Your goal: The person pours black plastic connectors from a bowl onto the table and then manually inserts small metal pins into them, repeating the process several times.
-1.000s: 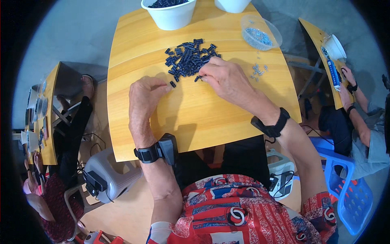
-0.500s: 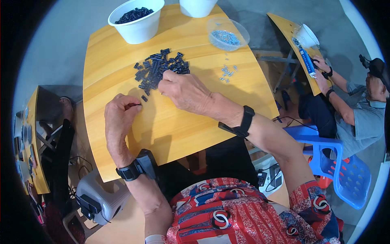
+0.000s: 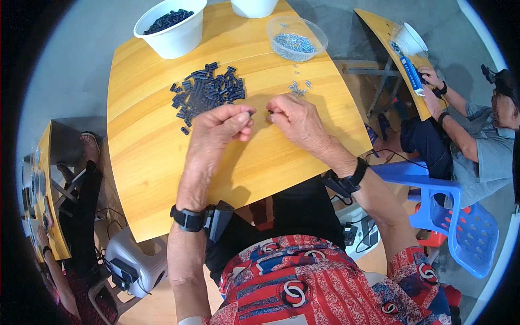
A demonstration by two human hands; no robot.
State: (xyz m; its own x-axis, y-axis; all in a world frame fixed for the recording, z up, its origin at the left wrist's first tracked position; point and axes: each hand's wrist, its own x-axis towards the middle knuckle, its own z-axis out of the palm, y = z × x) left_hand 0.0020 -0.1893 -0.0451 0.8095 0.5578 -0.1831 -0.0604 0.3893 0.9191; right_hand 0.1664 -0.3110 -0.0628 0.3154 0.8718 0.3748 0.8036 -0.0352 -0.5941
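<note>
My left hand (image 3: 219, 127) is raised over the wooden table, its thumb and fingers pinched on a small black plastic piece (image 3: 251, 114). A short way to the right, my right hand (image 3: 300, 122) pinches another small black piece (image 3: 270, 112), mostly hidden by the fingertips. The two hands face each other with a gap between them. Just beyond my left hand lies a loose pile of small black plastic pieces (image 3: 208, 89), with one stray piece (image 3: 184, 130) at its near edge. Several small silvery metal pins (image 3: 297, 88) lie beyond my right hand.
A white bowl (image 3: 181, 40) full of black pieces stands at the far left of the table (image 3: 146, 200). Another white bowl (image 3: 254, 6) is at the far edge, beside a clear tub (image 3: 297, 56) of metal pins. A blue plastic chair (image 3: 433, 187) and a co-worker (image 3: 482, 151) are to the right.
My left hand has moved right and away from me, carrying its black piece. My right hand has left the pile and moved right, now with a small black piece in its fingertips.
</note>
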